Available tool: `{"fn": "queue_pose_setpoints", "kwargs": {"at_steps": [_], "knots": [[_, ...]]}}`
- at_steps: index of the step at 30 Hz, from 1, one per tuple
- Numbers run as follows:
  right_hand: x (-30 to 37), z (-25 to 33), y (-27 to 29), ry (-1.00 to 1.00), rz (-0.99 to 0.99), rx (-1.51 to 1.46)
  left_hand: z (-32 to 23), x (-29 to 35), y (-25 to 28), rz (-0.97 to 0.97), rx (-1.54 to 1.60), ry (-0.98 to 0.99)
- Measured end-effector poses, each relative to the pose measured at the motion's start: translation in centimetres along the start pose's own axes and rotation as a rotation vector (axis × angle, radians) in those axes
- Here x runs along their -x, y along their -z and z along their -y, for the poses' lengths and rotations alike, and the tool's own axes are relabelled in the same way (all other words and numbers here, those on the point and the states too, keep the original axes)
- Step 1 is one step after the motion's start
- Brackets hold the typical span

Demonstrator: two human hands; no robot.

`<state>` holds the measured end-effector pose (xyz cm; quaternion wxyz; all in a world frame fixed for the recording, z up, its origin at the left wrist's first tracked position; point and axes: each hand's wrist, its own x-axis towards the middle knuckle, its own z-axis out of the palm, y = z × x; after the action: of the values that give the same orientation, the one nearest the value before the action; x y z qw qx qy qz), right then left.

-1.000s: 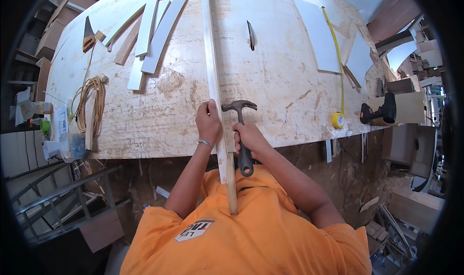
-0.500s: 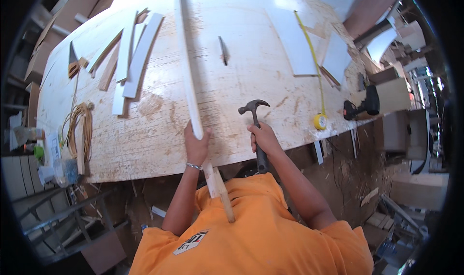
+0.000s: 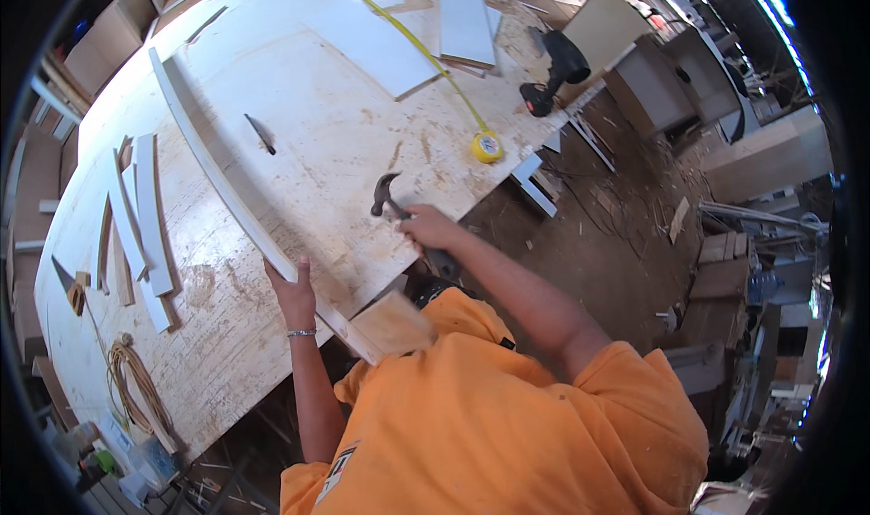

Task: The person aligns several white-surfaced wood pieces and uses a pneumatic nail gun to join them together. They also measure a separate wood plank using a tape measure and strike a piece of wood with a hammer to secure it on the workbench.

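A long, narrow white wooden strip (image 3: 217,173) runs from the far left of the workbench (image 3: 340,189) toward my body. My left hand (image 3: 294,295) is closed around it near the bench's front edge. At its near end, close to my orange shirt, a short pale piece of wood (image 3: 396,323) juts out sideways, smeared by motion; how the two join is unclear. To the right, my right hand (image 3: 430,229) grips a dark claw hammer (image 3: 385,196) by the handle. The hammer's head is raised over the bench edge, apart from the strip.
A yellow tape measure (image 3: 487,146) lies with its blade pulled out across white panels (image 3: 466,28). Beyond it is a cordless drill (image 3: 555,73). At left are white offcuts (image 3: 151,216), a handsaw (image 3: 71,286) and coiled cord (image 3: 130,388). A dark slot or blade-like object (image 3: 260,134) shows mid-bench.
The view has turned right, so the bench appears slanted. The short wood piece at the strip's near end now shows a broad face. Both hands keep their holds.
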<state>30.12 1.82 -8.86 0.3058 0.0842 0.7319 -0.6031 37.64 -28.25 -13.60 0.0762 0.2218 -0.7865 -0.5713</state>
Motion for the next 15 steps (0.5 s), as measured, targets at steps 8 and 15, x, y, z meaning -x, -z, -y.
{"fn": "queue_pose_setpoints", "kwargs": {"at_steps": [8,15], "knots": [[11.9,2.4,10.4,0.069,-0.409,0.001,0.5,1.7,-4.5,-0.158,-0.729,0.161],[15.7,-2.8,7.4,0.023,-0.342,-0.094,3.3,0.5,-0.6,-0.054,-0.174,-0.067]]}}
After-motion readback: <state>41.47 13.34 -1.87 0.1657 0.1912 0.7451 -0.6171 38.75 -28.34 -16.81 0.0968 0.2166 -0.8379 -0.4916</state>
